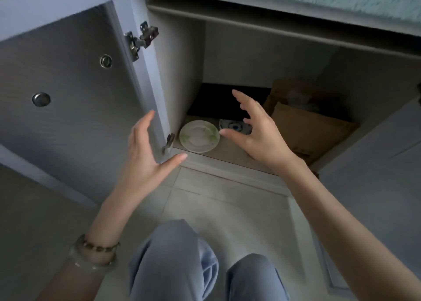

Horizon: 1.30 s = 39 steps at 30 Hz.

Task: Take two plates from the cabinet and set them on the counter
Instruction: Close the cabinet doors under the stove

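You are crouching at the open cabinet [227,50], both the left hand [145,154] and the right hand [257,129] spread and empty, nearing the green-patterned plate [198,136] and blue-patterned plate [234,127] lying on its floor; lift each by its rim.

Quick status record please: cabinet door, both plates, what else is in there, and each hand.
cabinet door: swung open to the left
green-patterned plate: flat on the cabinet floor, near the front left
blue-patterned plate: right of it, partly hidden behind the right hand
brown paper bags: at the right side of the cabinet
dark flat object: behind the plates, cannot identify
left hand: open, empty, by the door edge
right hand: open, empty, fingers spread in front of the plates
plates taken: none yet
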Tool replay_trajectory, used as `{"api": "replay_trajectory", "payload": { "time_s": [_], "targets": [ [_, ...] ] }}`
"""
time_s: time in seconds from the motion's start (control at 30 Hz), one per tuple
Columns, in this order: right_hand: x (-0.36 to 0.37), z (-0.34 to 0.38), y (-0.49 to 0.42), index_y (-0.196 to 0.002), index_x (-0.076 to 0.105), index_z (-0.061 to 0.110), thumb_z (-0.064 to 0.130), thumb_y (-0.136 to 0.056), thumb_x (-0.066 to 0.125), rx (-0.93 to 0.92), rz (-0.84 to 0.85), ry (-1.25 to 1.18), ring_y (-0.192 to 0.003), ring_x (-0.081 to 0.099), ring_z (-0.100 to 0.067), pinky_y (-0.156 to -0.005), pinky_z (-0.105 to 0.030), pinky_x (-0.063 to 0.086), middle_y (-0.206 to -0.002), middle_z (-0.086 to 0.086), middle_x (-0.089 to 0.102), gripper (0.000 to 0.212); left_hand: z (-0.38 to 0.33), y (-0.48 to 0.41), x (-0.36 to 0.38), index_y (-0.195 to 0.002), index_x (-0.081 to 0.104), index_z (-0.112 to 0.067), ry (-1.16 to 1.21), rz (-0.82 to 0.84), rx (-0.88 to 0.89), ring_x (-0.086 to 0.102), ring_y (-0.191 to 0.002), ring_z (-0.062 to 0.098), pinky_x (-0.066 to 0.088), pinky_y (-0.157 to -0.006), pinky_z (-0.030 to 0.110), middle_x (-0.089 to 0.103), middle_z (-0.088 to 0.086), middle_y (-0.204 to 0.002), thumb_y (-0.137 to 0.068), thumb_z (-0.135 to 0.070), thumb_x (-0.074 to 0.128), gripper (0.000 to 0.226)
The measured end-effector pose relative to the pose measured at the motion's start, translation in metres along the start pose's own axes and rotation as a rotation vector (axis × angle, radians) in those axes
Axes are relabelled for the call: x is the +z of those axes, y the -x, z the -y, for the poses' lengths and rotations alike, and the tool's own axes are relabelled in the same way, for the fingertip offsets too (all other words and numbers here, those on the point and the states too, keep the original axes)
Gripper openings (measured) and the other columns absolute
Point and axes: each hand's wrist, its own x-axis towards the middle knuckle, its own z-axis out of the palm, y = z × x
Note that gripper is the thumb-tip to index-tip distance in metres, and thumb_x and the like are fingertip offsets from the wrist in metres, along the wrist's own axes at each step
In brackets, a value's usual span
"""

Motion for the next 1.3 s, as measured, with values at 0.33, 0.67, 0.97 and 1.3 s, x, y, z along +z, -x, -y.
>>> {"api": "replay_trajectory", "payload": {
  "time_s": [0.33, 0.67, 0.97, 1.3],
  "targets": [
    [0.02, 0.049, -0.006, -0.145, 0.03, 0.021, 0.03, -0.081, 0.072, -0.228, 0.057, -0.016, -0.132, 0.037, -0.017, -0.11, -0.039, 0.036, -0.143, -0.002, 0.042, 0.077, -0.009, 0.035, -0.038, -0.147, 0.021, -0.011, -0.156, -0.228, 0.002, 0.031, -0.138, 0.022, 0.024, -0.112, 0.031, 0.028, -0.003, -0.144, -0.068, -0.038, 0.074, 0.099],
    [0.081, 0.165, -0.058, -0.145, 0.031, 0.014, 0.031, -0.083, 0.07, -0.706, 0.179, 0.034, -0.136, 0.033, -0.025, -0.114, -0.03, 0.022, -0.147, -0.011, 0.037, 0.075, -0.014, 0.056, -0.129, -0.145, 0.023, -0.003, -0.552, -0.686, -0.103, 0.027, -0.134, 0.031, 0.023, -0.111, 0.045, 0.03, 0.021, -0.148, -0.076, -0.03, 0.075, 0.091],
    [0.143, 0.248, -0.09, -0.146, 0.028, 0.02, 0.04, -0.085, 0.063, -0.965, 0.18, 0.192, -0.142, 0.02, -0.027, -0.113, -0.04, 0.014, -0.154, -0.01, 0.027, 0.074, 0.013, 0.058, -0.165, -0.15, 0.009, -0.004, -0.576, -0.616, -0.391, 0.023, -0.142, 0.032, 0.017, -0.115, 0.045, 0.02, 0.017, -0.156, -0.083, -0.04, 0.067, 0.096],
    [0.169, 0.275, -0.095, -0.145, 0.031, 0.018, 0.045, -0.089, 0.054, -1.045, 0.157, 0.359, -0.136, 0.031, -0.025, -0.113, -0.045, 0.013, -0.144, -0.005, 0.04, 0.067, 0.015, 0.043, -0.172, -0.132, 0.043, -0.01, -0.553, -0.586, -0.22, 0.06, -0.106, 0.027, 0.046, -0.093, 0.046, 0.061, 0.007, -0.117, -0.086, -0.014, 0.065, 0.051]
  ]
}}
